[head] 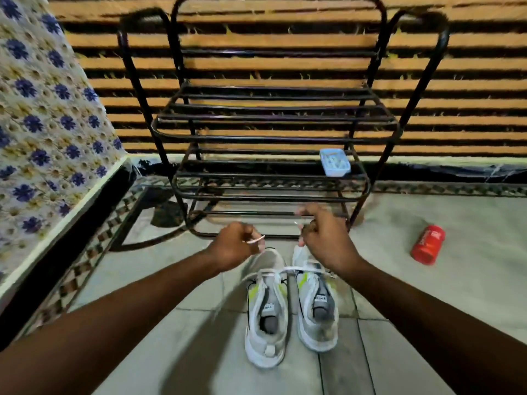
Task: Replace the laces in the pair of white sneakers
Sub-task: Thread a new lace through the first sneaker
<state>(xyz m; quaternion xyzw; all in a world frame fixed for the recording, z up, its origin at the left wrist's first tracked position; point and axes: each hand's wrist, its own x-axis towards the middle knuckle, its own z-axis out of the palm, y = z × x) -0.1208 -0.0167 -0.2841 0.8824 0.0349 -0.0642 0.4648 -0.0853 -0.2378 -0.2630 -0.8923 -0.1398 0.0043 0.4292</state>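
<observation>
Sneakers point(291, 306) sit side by side on the floor point(427, 295) below me. My left hand point(232, 246) and right hand point(325, 238) each have fingers pinched on an end of the white lace point(296, 269).

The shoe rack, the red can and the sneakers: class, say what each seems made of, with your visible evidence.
Shoe rack: likely painted metal tubing; thin, glossy black bent bars.
Red can: probably metal or plastic; smooth printed cylinder, hard to tell.
Sneakers: seemingly white fabric or synthetic uppers, matte, with soft grey tongues and yellow-green accents.
</observation>
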